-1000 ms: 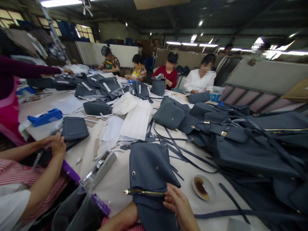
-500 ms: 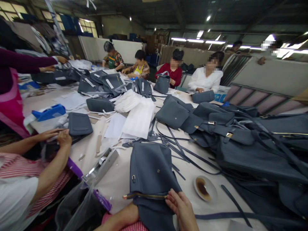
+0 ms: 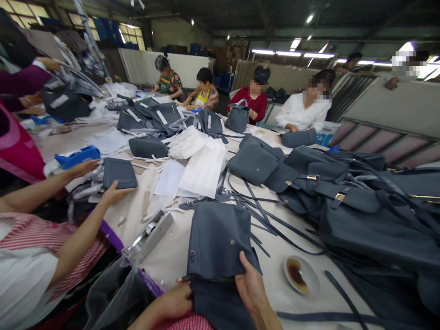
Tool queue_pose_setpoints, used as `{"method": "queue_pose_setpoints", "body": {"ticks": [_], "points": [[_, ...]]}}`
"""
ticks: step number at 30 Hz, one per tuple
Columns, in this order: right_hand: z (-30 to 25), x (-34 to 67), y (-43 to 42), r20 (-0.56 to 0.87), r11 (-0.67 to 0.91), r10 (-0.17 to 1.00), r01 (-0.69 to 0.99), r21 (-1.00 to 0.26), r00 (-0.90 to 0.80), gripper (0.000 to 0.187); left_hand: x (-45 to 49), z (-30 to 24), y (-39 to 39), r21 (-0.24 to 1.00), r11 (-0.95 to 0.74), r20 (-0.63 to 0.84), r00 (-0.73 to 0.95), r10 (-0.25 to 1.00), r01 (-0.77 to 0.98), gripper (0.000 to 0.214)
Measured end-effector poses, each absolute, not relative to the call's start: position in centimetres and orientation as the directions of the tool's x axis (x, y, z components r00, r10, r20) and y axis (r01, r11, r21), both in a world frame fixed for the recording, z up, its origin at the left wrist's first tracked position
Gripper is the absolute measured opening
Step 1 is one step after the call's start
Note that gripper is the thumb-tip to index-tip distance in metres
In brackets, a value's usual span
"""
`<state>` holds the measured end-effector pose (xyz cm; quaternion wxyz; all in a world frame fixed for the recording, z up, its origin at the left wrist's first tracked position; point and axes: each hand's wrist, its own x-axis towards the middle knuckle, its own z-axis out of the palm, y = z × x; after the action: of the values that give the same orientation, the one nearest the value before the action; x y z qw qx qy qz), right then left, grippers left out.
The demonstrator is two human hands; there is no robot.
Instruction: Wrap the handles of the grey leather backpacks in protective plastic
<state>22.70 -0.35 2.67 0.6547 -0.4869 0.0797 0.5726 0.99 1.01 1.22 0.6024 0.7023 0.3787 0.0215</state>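
A dark grey-blue bag [image 3: 220, 238] lies before me, its front panel up and its opening turned toward me. Small metal fittings show on the panel. Black lining [image 3: 216, 298] spreads from the opening down to my lap. My right hand [image 3: 252, 288] grips the bag's right edge near the opening, thumb on top and the other fingers mostly underneath. At the left end of the opening, my left hand [image 3: 177, 300] is closed on the bag's edge and lining; its fingertips are partly hidden.
A dish of brown liquid [image 3: 299, 275] stands right of the bag. Dark straps [image 3: 268, 215] and a bag pile [image 3: 364, 206] cover the right side. White sheets [image 3: 202, 169] and a metal dispenser [image 3: 151, 233] lie leftward. A co-worker's hand [image 3: 115, 195] holds a bag at left.
My right hand has shifted from the zip to the bag's right edge, thumb now on the panel. My left hand shows more, and the gold zip has turned out of sight.
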Motion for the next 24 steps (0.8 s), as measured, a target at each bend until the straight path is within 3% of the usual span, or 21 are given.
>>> {"method": "queue_pose_setpoints", "body": {"ticks": [3,5,7,8,11,15,24], "points": [[2.0,22.6,-1.4,-0.666,-0.146,0.693,-0.851,-0.505,0.276,0.039,-1.6,4.7,1.4,0.741,-0.01,-0.58,0.648,0.494,0.671,0.022],[1.9,22.3,-2.3,-0.662,-0.182,0.718,-0.862,-0.474,0.212,0.034,-1.7,7.3,1.9,0.751,0.02,-0.583,0.648,0.491,0.66,0.024],[2.1,22.0,-2.9,-0.656,-0.219,0.738,-0.864,-0.454,0.158,0.032,-0.2,9.2,2.8,0.846,0.139,-0.497,0.668,0.554,0.514,0.019],[2.3,21.9,-3.1,-0.653,-0.234,0.745,-0.861,-0.451,0.139,0.032,1.0,9.7,3.4,0.875,0.176,-0.447,0.614,0.65,0.451,0.019],[3.0,21.6,-3.4,-0.639,-0.251,0.759,-0.849,-0.464,0.125,0.034,5.0,9.3,5.0,0.934,0.054,-0.239,0.504,0.83,0.354,0.017],[3.4,21.6,-3.8,-0.621,-0.237,0.764,-0.819,-0.522,0.175,0.036,8.4,7.1,6.1,0.95,0.055,-0.213,0.505,0.836,0.309,0.013],[1.8,22.3,-4.6,-0.645,-0.296,0.73,-0.747,-0.595,0.224,0.045,9.6,7.1,5.6,0.897,-0.119,-0.146,0.539,0.83,0.426,0.005]]}}
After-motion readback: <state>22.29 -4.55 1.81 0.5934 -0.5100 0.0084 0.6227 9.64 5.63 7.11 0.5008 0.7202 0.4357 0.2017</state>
